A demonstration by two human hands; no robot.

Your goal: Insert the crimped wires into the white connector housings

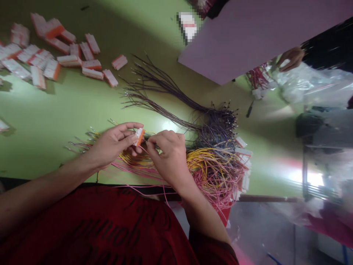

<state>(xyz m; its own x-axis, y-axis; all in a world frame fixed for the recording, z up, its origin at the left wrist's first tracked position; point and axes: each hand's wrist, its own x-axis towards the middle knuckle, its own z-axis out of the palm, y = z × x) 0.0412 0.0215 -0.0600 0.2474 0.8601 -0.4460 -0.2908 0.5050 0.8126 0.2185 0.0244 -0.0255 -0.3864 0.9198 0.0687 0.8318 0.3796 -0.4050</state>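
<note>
My left hand [114,141] is closed on a small white and orange connector housing [139,137], pinched between thumb and fingers. Just to its right, my right hand [171,156] has thumb and forefinger pressed together on a thin wire by the connector's orange side; the wire's end is hidden. A pink wire runs from the connector toward the right hand. Beneath both hands lie bundled yellow wires [204,158] and pink wires [212,187]. Dark wires [171,82] with bare-looking metal tips fan out beyond the hands.
Loose white and orange connectors [92,65] lie scattered at the upper left of the green table [82,106]. More connectors [244,158] sit at the bundle's right end. A purple panel [248,33] juts in at the top. Another person's hand [291,59] is near red wires [259,77] and clear plastic.
</note>
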